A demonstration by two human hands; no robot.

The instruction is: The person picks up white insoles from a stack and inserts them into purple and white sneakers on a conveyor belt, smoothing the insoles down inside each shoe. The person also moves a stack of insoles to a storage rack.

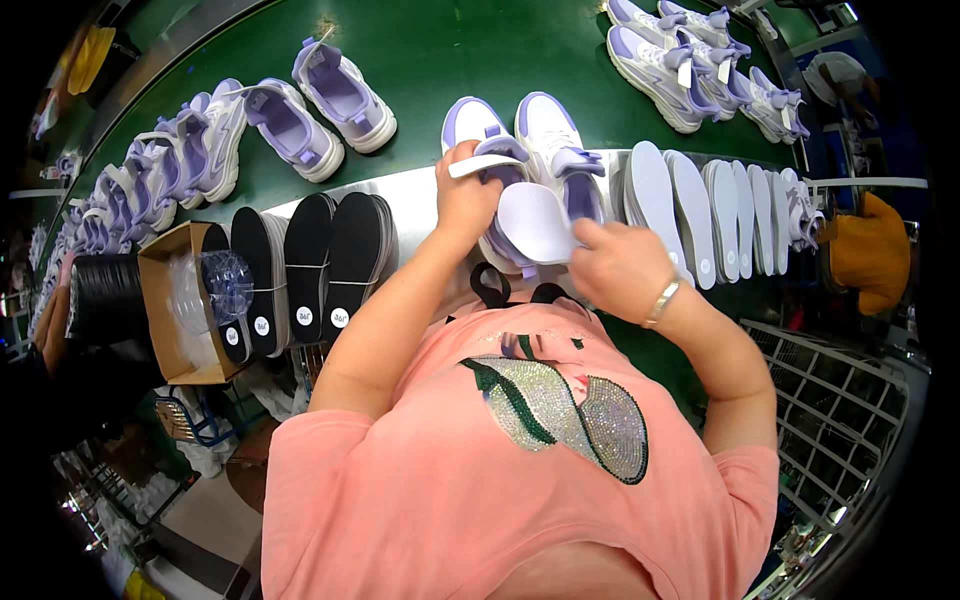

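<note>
My left hand (pixel 465 200) grips a white and lilac sneaker (pixel 490 150) by its collar at the near edge of the green belt. My right hand (pixel 615 265) holds a white insole (pixel 535 222) bent against that shoe's opening. A second matching sneaker (pixel 555 140) stands right beside it, touching it. A metal bracelet sits on my right wrist.
White insoles (pixel 700 210) stand in a row to the right on the metal ledge (pixel 410 195). Black insoles (pixel 310 260) stand to the left beside a cardboard box (pixel 165 300). More lilac sneakers (pixel 300 120) lie on the green conveyor (pixel 450 50). A wire basket (pixel 830 400) sits lower right.
</note>
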